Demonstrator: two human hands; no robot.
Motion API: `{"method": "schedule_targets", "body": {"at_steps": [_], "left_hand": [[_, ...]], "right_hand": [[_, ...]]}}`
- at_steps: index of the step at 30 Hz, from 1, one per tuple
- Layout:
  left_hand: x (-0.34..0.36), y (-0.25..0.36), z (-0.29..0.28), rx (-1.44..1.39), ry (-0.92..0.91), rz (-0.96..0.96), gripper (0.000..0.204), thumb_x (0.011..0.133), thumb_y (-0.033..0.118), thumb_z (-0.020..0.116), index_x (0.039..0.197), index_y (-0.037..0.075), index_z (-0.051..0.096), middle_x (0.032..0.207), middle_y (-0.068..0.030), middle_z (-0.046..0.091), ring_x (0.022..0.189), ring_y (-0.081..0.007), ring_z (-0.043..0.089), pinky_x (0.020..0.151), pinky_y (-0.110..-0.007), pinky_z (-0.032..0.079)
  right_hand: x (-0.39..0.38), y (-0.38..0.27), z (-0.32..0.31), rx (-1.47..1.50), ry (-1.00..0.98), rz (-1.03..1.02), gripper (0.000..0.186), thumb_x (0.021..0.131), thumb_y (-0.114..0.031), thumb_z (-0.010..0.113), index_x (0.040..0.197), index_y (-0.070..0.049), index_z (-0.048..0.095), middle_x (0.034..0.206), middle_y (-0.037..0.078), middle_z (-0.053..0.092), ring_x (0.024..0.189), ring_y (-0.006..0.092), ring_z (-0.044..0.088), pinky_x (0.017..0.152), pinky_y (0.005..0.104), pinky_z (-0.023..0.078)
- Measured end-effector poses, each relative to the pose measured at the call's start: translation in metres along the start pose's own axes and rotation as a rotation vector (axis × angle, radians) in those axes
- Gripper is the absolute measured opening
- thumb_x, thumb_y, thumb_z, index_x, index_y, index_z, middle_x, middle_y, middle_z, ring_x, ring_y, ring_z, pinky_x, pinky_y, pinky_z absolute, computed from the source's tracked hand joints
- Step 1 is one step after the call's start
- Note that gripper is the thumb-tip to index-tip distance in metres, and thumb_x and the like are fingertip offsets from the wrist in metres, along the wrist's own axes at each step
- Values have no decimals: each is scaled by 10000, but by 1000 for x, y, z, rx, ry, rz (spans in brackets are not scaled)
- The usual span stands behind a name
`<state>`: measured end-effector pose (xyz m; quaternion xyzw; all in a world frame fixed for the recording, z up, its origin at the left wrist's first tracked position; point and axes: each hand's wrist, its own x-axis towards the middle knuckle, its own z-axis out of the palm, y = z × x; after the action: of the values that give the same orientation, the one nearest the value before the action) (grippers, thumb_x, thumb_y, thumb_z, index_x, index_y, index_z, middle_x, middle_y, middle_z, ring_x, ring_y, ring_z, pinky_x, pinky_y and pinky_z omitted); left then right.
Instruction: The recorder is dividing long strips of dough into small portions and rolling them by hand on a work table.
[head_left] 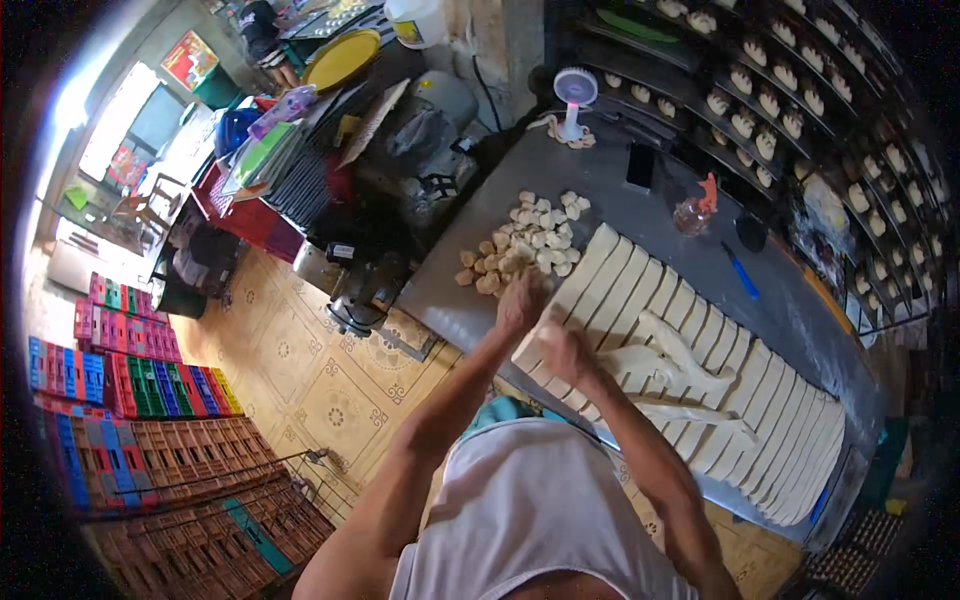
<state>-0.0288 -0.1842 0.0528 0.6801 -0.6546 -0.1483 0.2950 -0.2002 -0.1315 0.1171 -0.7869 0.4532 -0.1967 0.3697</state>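
Observation:
A wide slab of pale dough [790, 420], cut into many parallel strips, lies across the right part of the grey worktable. Two loose dough strips [690, 408] rest crosswise on top of it. My left hand [522, 302] is beside the slab's left end, its fingertips near a heap of small pale dough pieces [545, 232] and browner lumps [482, 262]; its fingers are blurred. Close by, my right hand [566, 352] is curled at the slab's near left corner. Whatever lies inside its closed fingers is hidden.
A white fan [574, 95], a black phone [640, 166], a jar with an orange top [695, 210] and a blue-handled tool [740, 270] stand or lie along the table's far side. Racks [760, 100] of shaped dough rise behind. Stacked crates [170, 450] fill the left; another person [262, 40] is far off.

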Motion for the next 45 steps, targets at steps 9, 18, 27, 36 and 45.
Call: {"method": "schedule_targets", "body": {"at_steps": [9, 18, 27, 36, 45], "left_hand": [[-64, 25, -3, -295, -706, -244, 309, 888, 289, 624, 970, -8, 652, 899, -270, 683, 839, -454, 677, 699, -520, 541], [-41, 43, -22, -39, -234, -213, 310, 945, 341, 547, 876, 70, 681, 788, -227, 677, 748, -437, 661, 624, -514, 536], [-28, 40, -9, -380, -151, 260, 310, 854, 176, 688, 1099, 7, 600, 976, -271, 677, 936, -404, 682, 789, -480, 542], [-63, 49, -7, -68, -255, -87, 412, 985, 382, 490, 800, 58, 665, 802, -222, 669, 758, -452, 644, 634, -537, 505], [-8, 15, 6, -140, 43, -180, 314, 973, 343, 559, 1074, 47, 589, 1026, -240, 672, 912, -417, 656, 716, -510, 515]], "right_hand": [[-30, 17, 9, -172, 140, 33, 652, 778, -148, 748, 1350, -25, 461, 1242, 250, 590, 1134, 423, 591, 936, 485, 499], [-14, -6, 7, -188, -38, 260, 193, 910, -212, 599, 914, -21, 631, 809, 273, 658, 856, 488, 642, 754, 567, 504], [-7, 59, 10, 104, 186, 48, 474, 849, -74, 702, 1267, -20, 486, 1001, 214, 674, 969, 430, 645, 776, 499, 516], [-15, 11, 13, -121, 41, 187, 399, 801, -138, 706, 1160, -23, 576, 1054, 271, 663, 1015, 470, 621, 859, 526, 504], [-12, -16, -23, -8, -50, -112, 214, 948, -224, 588, 906, -16, 567, 782, 262, 624, 791, 463, 639, 648, 507, 482]]}}
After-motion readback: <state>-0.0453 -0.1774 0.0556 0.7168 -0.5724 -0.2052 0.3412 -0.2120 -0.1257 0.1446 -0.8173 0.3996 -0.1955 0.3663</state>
